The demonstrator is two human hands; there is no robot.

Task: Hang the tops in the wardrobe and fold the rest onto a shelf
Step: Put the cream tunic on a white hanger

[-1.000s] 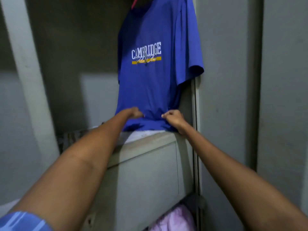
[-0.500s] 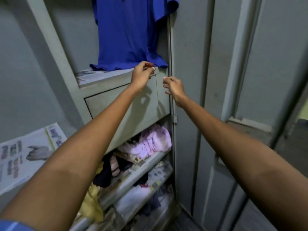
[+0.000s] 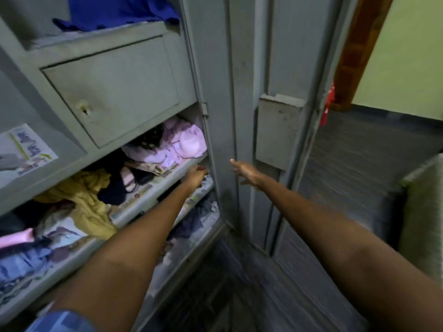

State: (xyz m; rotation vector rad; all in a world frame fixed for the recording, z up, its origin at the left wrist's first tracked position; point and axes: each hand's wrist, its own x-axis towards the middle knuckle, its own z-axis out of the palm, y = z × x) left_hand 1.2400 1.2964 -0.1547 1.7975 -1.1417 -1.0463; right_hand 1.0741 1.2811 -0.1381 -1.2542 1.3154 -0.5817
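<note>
The blue T-shirt (image 3: 115, 13) hangs in the upper compartment of the grey wardrobe (image 3: 115, 87); only its hem shows at the top edge. My left hand (image 3: 195, 176) reaches down to the front edge of the shelf (image 3: 153, 190) that holds a pink garment (image 3: 177, 142), and holds nothing that I can see. Whether its fingers are bent is unclear. My right hand (image 3: 247, 172) is stretched out with straight fingers in front of the wardrobe's right door post (image 3: 223, 116), empty.
The shelves hold jumbled clothes: a yellow garment (image 3: 88, 202), dark pieces, bluish cloth (image 3: 26, 262) lower down, all on newspaper lining. An open wardrobe door (image 3: 280, 130) stands to the right. Beyond it are a green wall and a dark tiled floor (image 3: 239, 295).
Both hands have let go of the blue T-shirt's hem and dropped from the upper ledge to the clothes shelf. My view has tilted down and to the right.
</note>
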